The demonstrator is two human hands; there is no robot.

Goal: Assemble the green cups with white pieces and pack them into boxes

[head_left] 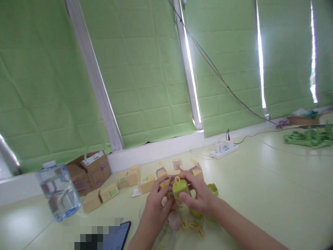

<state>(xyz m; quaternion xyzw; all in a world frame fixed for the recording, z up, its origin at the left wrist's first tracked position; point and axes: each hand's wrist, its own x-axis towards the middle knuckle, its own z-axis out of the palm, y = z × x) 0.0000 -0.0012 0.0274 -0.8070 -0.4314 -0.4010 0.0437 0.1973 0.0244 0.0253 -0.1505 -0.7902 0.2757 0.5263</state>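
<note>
Both my hands meet low in the middle of the view around a small green plastic piece (180,187) with a yellow ring on top. My left hand (155,205) grips it from the left with curled fingers. My right hand (199,196) wraps it from the right, thumb pressed on its front. Under my hands lie several loose yellow rings (194,226) and other green pieces (213,188). Several small tan boxes (146,184) with green labels stand just beyond, some with open flaps.
A clear water bottle (59,191) stands at the left, beside an open brown carton (90,170). A dark phone (117,236) lies near the bottom edge. A white power strip (224,149) with cables sits by the wall. Green parts (309,137) are piled far right.
</note>
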